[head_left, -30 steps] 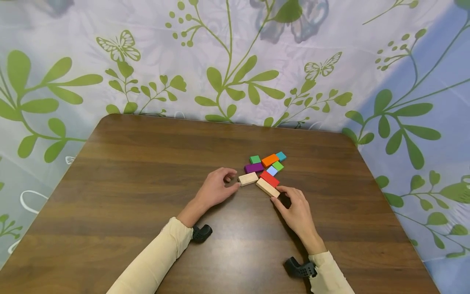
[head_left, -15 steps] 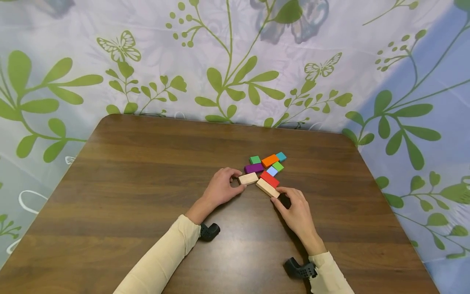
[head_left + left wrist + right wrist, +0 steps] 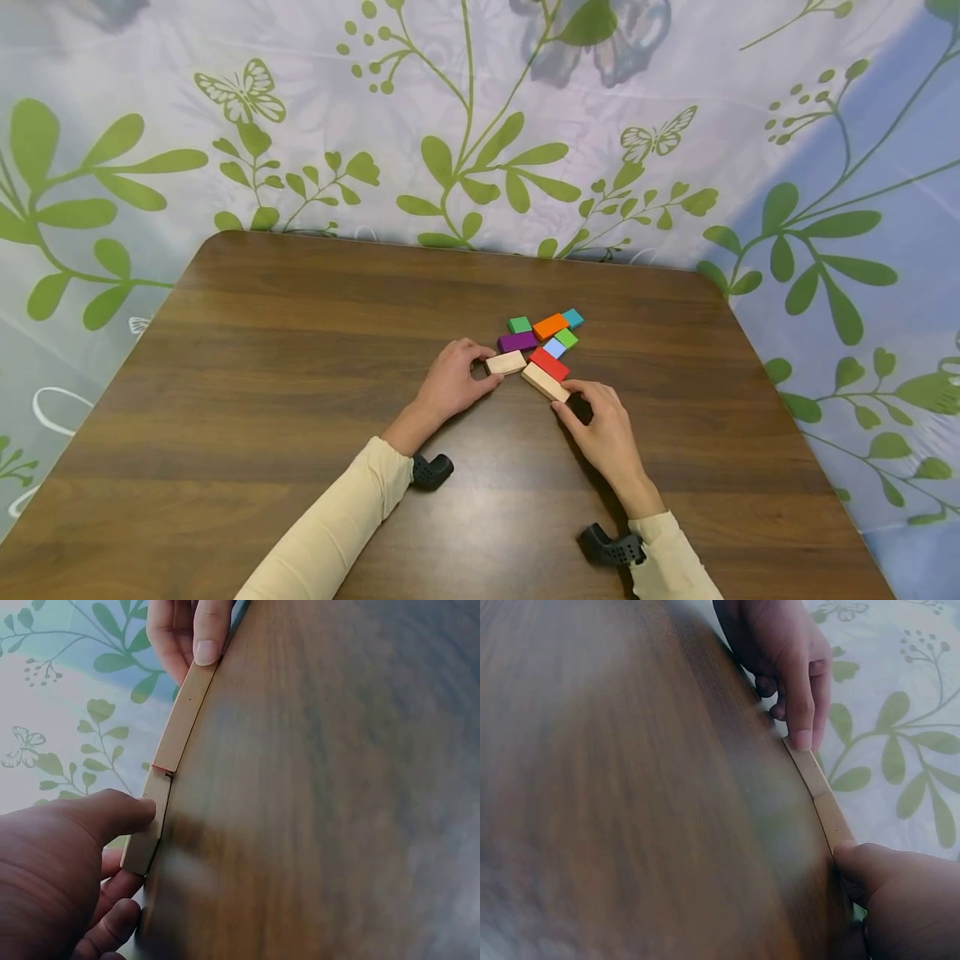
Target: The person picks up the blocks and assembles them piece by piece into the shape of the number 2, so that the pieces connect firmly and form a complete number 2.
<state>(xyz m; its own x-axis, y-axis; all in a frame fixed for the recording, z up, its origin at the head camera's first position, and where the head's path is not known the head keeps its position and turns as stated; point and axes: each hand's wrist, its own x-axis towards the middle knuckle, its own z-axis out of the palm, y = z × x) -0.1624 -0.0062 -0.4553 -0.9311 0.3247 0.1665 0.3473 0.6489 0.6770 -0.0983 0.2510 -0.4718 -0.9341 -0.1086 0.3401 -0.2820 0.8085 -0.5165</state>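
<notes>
Two plain wooden blocks lie at the near side of a small cluster on the table. My left hand pinches the left wooden block by its outer end, thumb on the near side. In the left wrist view the thumb presses that block's face while fingers curl behind it. My right hand holds the lower right end of the other wooden block between thumb and fingers. A red block lies flush behind this one. The wooden blocks' inner ends appear to meet in the wrist views.
Behind them lie a purple block, a green block, an orange block, a teal block, a lime block and a light blue block. The brown table backs onto a leaf-patterned cloth.
My left hand has moved right and its thumb and fingers have taken hold of the left wooden block. The right hand and the blocks stay where they were.
</notes>
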